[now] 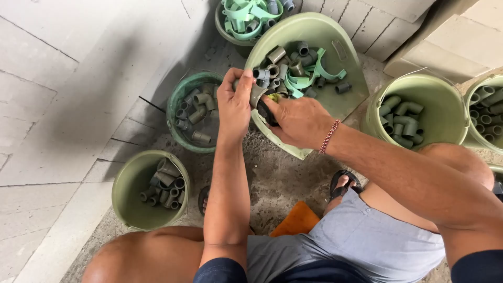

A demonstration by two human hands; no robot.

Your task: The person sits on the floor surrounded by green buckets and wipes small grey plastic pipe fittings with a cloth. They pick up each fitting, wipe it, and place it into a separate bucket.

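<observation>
My left hand (234,105) is closed around a grey pipe elbow fitting (257,94), held at the near rim of a large tilted pale green bucket (309,26). My right hand (298,121) reaches over that same rim beside it, fingers curled on another dark fitting that is mostly hidden. The tilted bucket holds a heap of grey pipe fittings (285,65) mixed with light green pipe clips (314,73). A red and white string bracelet (329,135) circles my right wrist.
Other buckets stand around on the concrete floor: a dark green one (178,99) with grey fittings, a pale green one (126,188) at lower left, one (435,89) at right with elbows, another (479,112) at far right, one (225,29) at the back with green clips. Grey block walls behind.
</observation>
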